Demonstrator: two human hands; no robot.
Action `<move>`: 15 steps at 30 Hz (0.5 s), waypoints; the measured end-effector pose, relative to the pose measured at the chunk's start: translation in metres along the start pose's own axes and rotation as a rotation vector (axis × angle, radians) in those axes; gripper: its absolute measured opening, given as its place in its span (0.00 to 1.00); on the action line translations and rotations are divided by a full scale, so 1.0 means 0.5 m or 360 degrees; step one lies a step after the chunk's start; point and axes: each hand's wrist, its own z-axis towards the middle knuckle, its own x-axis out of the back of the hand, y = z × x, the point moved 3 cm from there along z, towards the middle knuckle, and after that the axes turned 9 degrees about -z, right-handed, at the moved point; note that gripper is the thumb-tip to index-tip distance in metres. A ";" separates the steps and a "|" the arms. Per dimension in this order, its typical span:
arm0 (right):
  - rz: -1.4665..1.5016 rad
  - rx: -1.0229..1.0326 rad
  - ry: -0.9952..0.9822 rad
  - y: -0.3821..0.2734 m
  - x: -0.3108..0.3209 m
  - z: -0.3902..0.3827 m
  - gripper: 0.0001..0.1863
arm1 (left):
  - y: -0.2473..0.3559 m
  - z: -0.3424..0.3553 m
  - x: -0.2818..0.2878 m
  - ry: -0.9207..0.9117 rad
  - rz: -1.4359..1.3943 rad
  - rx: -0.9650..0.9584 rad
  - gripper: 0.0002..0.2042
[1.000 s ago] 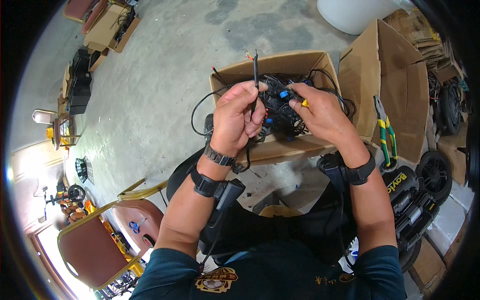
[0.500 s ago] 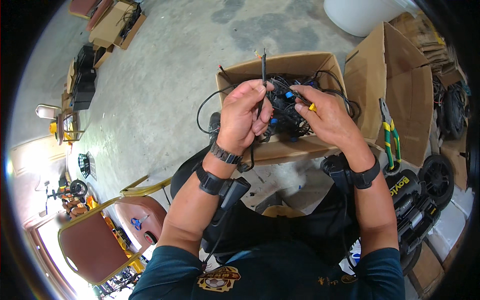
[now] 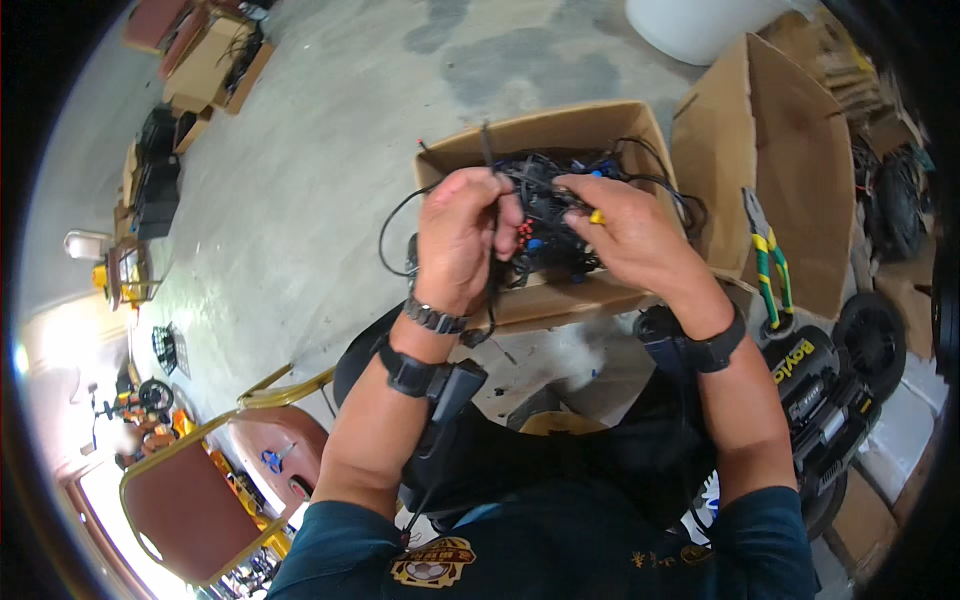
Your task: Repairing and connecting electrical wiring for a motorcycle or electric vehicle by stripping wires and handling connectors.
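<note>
Above an open cardboard box (image 3: 560, 112), my left hand (image 3: 460, 225) is closed round a black cable (image 3: 487, 145) that stands up past its fingertips, blurred by motion. My right hand (image 3: 630, 225) pinches a thin dark piece with a yellow end (image 3: 597, 216); its kind cannot be made out. A tangle of black cables (image 3: 565, 230) with blue and red connectors fills the box below both hands. One cable loop hangs over the box's left side.
Pliers with green and yellow handles (image 3: 765, 265) stand by a second open carton (image 3: 800, 170) on the right. Beyond is a white tub (image 3: 690, 25). Black wheels and machine parts lie at lower right; a brown chair (image 3: 190, 500) with blue scissors (image 3: 272, 461) is at left.
My left hand has shifted slightly left and tilted, and the cable's upper tip now sits lower. My right hand stays closed on the yellow-ended piece. The whole view has shifted a little.
</note>
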 end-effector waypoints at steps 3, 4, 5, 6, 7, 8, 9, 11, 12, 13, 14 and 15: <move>-0.0043 0.0057 0.0010 -0.004 -0.013 0.007 0.17 | 0.017 -0.004 0.016 0.0038 0.0111 -0.0015 0.09; -0.0031 0.0042 0.0008 -0.004 -0.014 0.007 0.17 | 0.015 -0.005 0.017 0.0058 0.0117 -0.0028 0.09; -0.0036 0.0045 0.0043 0.000 -0.014 0.004 0.17 | 0.015 -0.005 0.010 0.0058 0.0147 -0.0052 0.09; -0.0050 0.0027 0.0054 -0.001 -0.015 0.006 0.17 | 0.025 -0.010 0.008 0.0075 0.0195 -0.0099 0.09; -0.0054 0.0020 0.0032 -0.002 -0.015 0.007 0.17 | 0.024 -0.012 0.010 0.0052 0.0109 -0.0104 0.09; -0.0056 0.0016 0.0009 -0.003 -0.013 0.005 0.17 | 0.022 -0.014 0.007 0.0033 0.0107 -0.0096 0.09; -0.0059 0.0000 -0.0010 -0.002 -0.013 0.005 0.17 | 0.021 -0.015 0.009 0.0030 0.0090 -0.0103 0.09; -0.0064 -0.0009 -0.0012 0.003 -0.016 0.005 0.17 | 0.021 -0.014 0.011 0.0042 0.0089 -0.0111 0.08; -0.0071 -0.0011 -0.0022 0.004 -0.017 0.002 0.17 | 0.021 -0.017 0.009 0.0045 0.0089 -0.0109 0.08; -0.0067 -0.0011 -0.0028 0.006 -0.016 0.001 0.17 | 0.021 -0.019 0.008 0.0063 0.0103 -0.0114 0.08; -0.0017 -0.0038 -0.0026 0.012 -0.012 0.001 0.17 | 0.021 -0.020 0.008 0.0085 0.0118 -0.0119 0.08; 0.0033 -0.0063 -0.0025 0.017 -0.007 0.000 0.17 | 0.021 -0.020 0.008 0.0096 0.0115 -0.0117 0.08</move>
